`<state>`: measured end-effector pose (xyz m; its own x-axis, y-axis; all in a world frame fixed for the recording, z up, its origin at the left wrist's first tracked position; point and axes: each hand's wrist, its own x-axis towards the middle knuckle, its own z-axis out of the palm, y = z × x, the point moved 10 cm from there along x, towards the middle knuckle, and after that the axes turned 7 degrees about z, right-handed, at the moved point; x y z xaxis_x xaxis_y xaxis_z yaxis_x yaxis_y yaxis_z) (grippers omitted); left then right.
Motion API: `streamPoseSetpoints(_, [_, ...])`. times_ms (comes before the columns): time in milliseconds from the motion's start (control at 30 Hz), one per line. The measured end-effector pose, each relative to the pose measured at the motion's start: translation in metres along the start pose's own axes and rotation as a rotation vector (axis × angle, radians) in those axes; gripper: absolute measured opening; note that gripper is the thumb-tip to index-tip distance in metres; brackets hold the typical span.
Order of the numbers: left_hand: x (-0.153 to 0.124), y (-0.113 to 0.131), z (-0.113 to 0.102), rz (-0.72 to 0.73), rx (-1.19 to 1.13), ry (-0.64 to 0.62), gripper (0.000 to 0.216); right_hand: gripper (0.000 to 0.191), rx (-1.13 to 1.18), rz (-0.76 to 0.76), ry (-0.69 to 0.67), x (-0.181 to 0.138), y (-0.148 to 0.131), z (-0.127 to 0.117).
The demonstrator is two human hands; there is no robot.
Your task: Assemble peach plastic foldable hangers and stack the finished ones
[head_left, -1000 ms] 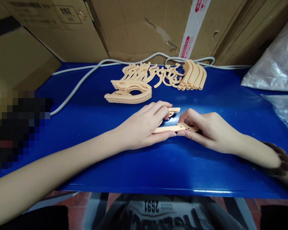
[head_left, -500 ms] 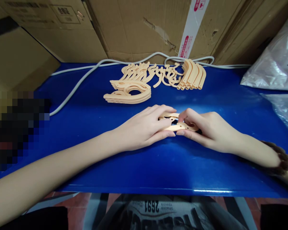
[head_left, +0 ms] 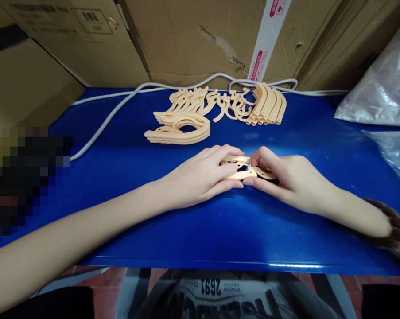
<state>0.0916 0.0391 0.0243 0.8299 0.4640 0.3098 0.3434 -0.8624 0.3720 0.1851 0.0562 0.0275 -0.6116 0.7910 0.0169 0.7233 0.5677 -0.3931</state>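
Between my two hands is a cream plastic folding clothes hanger (head_left: 241, 175), low over the blue table, with small round holes in its curved parts. My left hand (head_left: 200, 175) lies over its left end, fingers on the far arm and thumb along the near edge. From the right, my right hand (head_left: 286, 175) grips it with bent fingers and the thumb at the near side. Part of the hanger is hidden under my fingers. Beyond my hands sits a stack of folded hangers (head_left: 186, 137).
Behind the stack are loose slender hanger pieces (head_left: 189, 99), hooks (head_left: 234, 104) and curved arms (head_left: 268, 104). A white cable (head_left: 110, 117) runs along the back of the blue table (head_left: 200, 239). Cardboard boxes (head_left: 193, 40) stand behind it; plastic bags (head_left: 382, 88) lie at right.
My right thumb and fingers have shifted slightly on the hanger, and a small gap shows between the near arm and the right-hand piece. My left hand has hardly moved.
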Motion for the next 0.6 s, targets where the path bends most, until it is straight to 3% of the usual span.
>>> streamPoseSetpoints(600, [-0.0006, -0.0009, -0.0004, -0.014, -0.008, -0.002, 0.035, 0.045, -0.019, -0.011, -0.01, 0.0012, 0.0032, 0.0018])
